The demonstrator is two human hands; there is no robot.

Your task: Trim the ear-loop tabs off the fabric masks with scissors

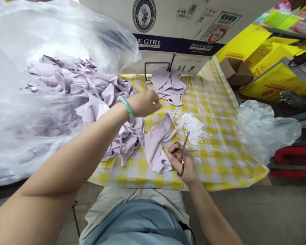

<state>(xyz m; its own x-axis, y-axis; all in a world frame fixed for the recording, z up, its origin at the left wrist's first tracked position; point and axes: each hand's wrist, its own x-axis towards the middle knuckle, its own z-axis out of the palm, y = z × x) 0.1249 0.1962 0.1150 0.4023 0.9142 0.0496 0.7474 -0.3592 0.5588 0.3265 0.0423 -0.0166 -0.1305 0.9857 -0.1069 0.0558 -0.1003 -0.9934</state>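
My left hand (144, 102), with a green bangle (126, 108) on the wrist, is stretched out over the table, its fingers curled above lilac fabric pieces; whether they grip anything is hidden. My right hand (181, 162) holds copper-coloured scissors (183, 152) with the blades parted, pointing away from me. A lilac fabric piece (156, 144) lies just left of the scissors, touching that hand. A heap of small white bits (191, 126) sits beyond the blades.
A large clear plastic bag (28, 102) full of lilac fabric strips spills onto the yellow checked tablecloth (219, 153). A smaller pile of cut pieces (168, 86) lies by a cardboard box (178, 30). Another plastic bag (260, 129) and yellow boxes (270, 64) stand right.
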